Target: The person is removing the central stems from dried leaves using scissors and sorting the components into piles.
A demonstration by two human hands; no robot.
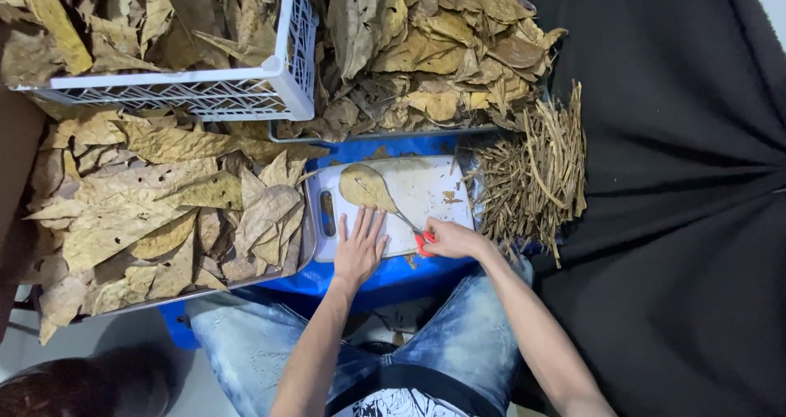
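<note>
at the centre of the frame a white plastic cutting board (426,189) lies on a blue surface (393,271), carrying one dried brown leaf (366,186). the left hand (359,247) rests flat and open on the board's lower edge, fingers spread, just below the leaf and holding nothing. the right hand (454,239) is closed around a red-handled cutting tool (416,234) whose blade points toward the leaf. at left, a metal tray (304,253) is filled with dried leaves. upper left, a white lattice plastic crate (246,85) holds more leaves. a further heap of leaves (434,49) fills the upper centre, and a pile of stripped leaf stems (532,175) lies right of the board.
</note>
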